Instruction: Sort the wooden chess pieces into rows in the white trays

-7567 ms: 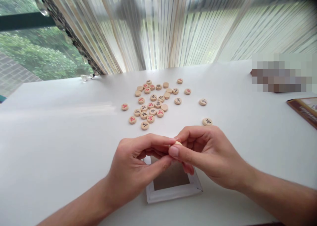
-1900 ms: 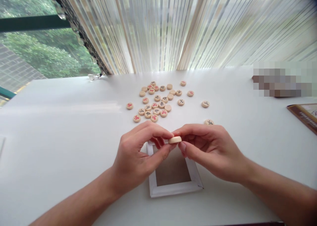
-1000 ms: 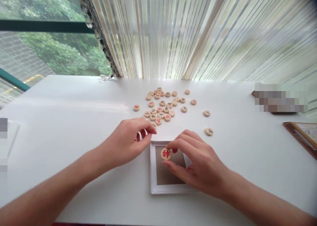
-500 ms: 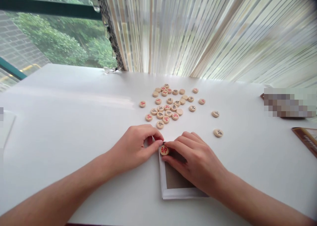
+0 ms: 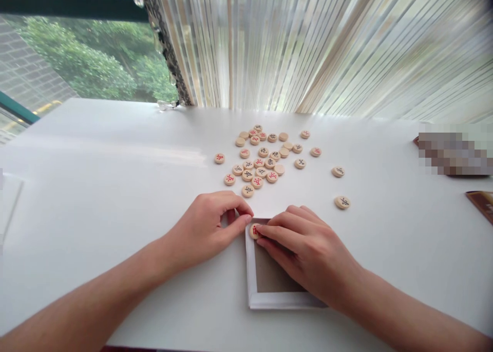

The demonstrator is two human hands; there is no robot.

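Note:
A shallow box with a white rim [image 5: 252, 275] and a grey-brown inside lies on the table close to me. In its far left corner rests a round wooden xiangqi piece [image 5: 253, 232] with a red character. My right hand [image 5: 304, 244] reaches over the box, index fingertip on that piece and thumb close by, partly covering it. Thumb and index finger of my left hand [image 5: 211, 221] pinch the box's far left corner. Beyond the hands, several more xiangqi pieces [image 5: 257, 182] are scattered, some showing red or black characters, some blank side up.
Two black-marked pieces stand apart at the right, one of them a black-marked disc [image 5: 342, 202] nearest the box. A brown printed item [image 5: 479, 203] lies at the right edge. A string curtain [image 5: 269, 49] hangs behind the white table [image 5: 115, 187], beside a window.
My right index finger has shifted from the box's far edge onto the red-marked piece, now covering part of its character. The left hand keeps its place at the corner. The view has shifted slightly.

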